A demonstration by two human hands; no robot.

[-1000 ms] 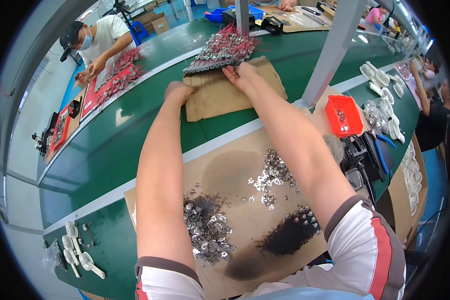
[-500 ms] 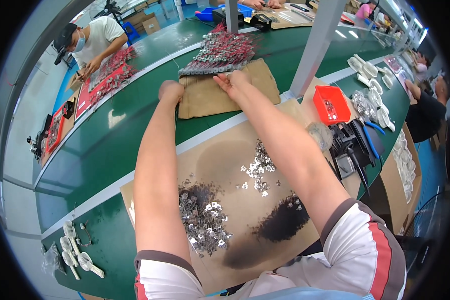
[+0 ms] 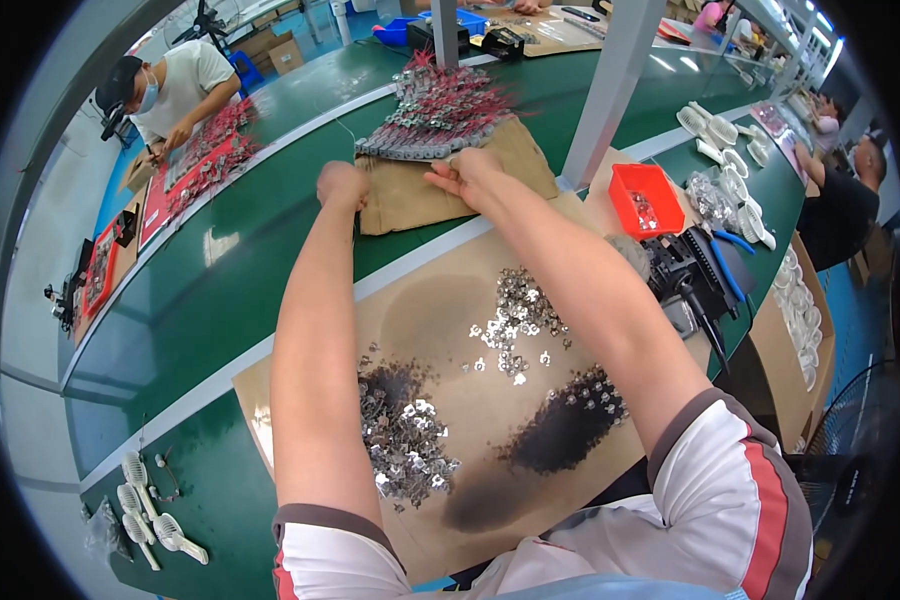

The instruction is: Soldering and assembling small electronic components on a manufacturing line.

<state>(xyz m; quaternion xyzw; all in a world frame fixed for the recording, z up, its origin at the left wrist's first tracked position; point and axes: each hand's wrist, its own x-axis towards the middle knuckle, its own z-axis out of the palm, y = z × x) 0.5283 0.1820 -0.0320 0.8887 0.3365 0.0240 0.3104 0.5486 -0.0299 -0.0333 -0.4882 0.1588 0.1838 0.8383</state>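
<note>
A brown cardboard sheet (image 3: pixel 400 209) lies across the far edge of my work area, on the green bench. A dense stack of small metal parts with red wires (image 3: pixel 440 100) sits on its far side, with a row of grey pieces (image 3: pixel 400 143) along the near edge of the stack. My left hand (image 3: pixel 342 185) is closed at the left edge of the cardboard. Over the cardboard, just in front of the grey row, my right hand (image 3: pixel 468 177) has its fingers loosely apart, some of them bent. Its fingertips near the row are partly hidden.
Below my arms, small silver metal pieces (image 3: pixel 405 440) lie in heaps on a brown board (image 3: pixel 450 400) with dark smudges. A red bin (image 3: pixel 647 200), a black device (image 3: pixel 692 270) and blue-handled pliers (image 3: pixel 733 265) are at right. A metal post (image 3: pixel 615 90) stands beyond the cardboard. A co-worker sits far left.
The view has shifted slightly. Both hands stay at the cardboard, and the right hand's fingers are more bent. More of the silver pieces shows beside my right arm.
</note>
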